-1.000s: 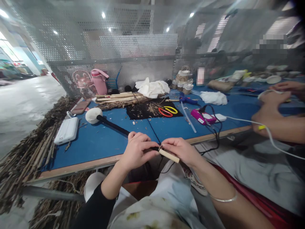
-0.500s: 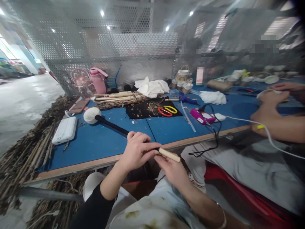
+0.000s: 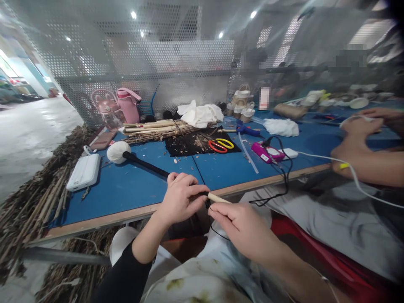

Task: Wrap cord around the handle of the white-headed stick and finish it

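Observation:
A mallet (image 3: 148, 167) with a round white padded head lies slantwise over the blue table's front edge, its handle covered in black. My left hand (image 3: 181, 198) is closed around the black part near the lower end. Beyond those fingers a bare pale wooden end (image 3: 217, 198) sticks out, partly hidden by my right hand. Just below it, my right hand (image 3: 249, 229) is closed in a pinch on a thin black cord (image 3: 213, 227), which hangs in a loop from the handle. The exact grip of its fingertips is hard to see.
On the table (image 3: 139, 189) are red-and-yellow scissors (image 3: 221, 145) on a black cloth, a bundle of sticks (image 3: 154, 127), a blue glue gun (image 3: 248, 130), a purple power strip (image 3: 267, 152) and a white power bank (image 3: 83, 171). A co-worker's hands (image 3: 362, 126) work at right. Dried stalks (image 3: 47, 189) fill the left.
My right hand has turned over and come from beneath the wooden end to beside it, fingers now pinched. The black cord's loop shows more. My left hand keeps its hold; the mallet has shifted slightly left.

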`<state>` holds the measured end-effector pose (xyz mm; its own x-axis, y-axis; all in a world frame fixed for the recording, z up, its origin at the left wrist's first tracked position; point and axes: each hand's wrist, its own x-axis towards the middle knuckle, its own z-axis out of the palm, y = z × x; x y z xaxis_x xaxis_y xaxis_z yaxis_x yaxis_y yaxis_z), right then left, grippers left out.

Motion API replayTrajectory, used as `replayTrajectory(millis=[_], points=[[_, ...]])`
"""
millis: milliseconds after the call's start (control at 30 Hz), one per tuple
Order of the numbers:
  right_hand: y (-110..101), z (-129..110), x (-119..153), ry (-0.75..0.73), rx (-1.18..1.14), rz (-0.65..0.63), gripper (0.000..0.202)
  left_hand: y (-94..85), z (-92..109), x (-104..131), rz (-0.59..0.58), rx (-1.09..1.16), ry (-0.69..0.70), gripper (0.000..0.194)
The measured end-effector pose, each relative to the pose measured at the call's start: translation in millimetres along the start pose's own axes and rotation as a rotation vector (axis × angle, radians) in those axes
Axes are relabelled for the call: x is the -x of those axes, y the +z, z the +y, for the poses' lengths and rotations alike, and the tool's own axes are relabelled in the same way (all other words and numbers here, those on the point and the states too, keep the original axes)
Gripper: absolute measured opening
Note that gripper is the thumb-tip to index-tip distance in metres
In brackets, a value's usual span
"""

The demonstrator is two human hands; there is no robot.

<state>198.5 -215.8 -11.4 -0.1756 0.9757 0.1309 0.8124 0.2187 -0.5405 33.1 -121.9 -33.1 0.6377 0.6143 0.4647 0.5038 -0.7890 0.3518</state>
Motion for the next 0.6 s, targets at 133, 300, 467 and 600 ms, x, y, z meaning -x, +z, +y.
replayTrajectory(millis=[133,300,467,600], points=[[-10.7,-2.2,-6.8,-0.02,0.071,0.002,0.032,0.9,-1.1,-0.5,-0.004,0.007,0.002,0.022],[-17.7,7.7,-30.3,-0.033,-0.119,0.047,0.031,-1.7,-1.0,0.4,-0.014,0.014,0.022,0.02],[-9.9,27.1,-52.2,0.024,-0.354,0.042,0.026,-0.6,-1.3,2.1,0.016,0.029,0.022,0.02],[-0.6,37.9,-54.5,0.16,-0.624,-0.071,0.024,2.0,-2.7,2.8,0.051,0.037,0.011,0.021]])
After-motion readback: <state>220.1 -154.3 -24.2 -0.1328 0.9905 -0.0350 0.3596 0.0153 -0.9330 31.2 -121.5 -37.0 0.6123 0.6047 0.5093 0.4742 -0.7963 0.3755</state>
